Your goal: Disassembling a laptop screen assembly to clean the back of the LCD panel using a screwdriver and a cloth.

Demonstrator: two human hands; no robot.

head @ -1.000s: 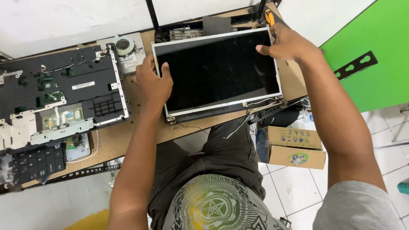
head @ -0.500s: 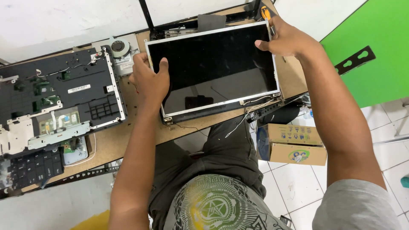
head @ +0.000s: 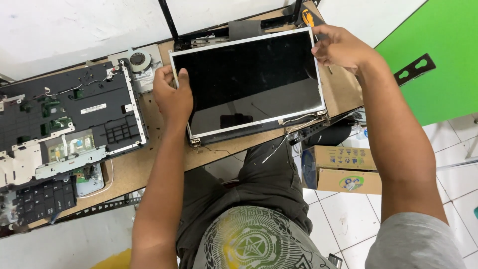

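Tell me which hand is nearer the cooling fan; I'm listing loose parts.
Left. The left hand grips the screen's edge beside the fan; the right hand holds the far corner.

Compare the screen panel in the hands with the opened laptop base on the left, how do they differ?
The screen panel is a smooth, glossy dark sheet in a thin silver frame; the laptop base is a matte black shell showing circuit boards, wires and cut-outs. The panel is gripped at its edges by the left hand and right hand; the base lies untouched. Thin wires trail from the panel's lower corner. Both are rectangular and sit over the same wooden desk.
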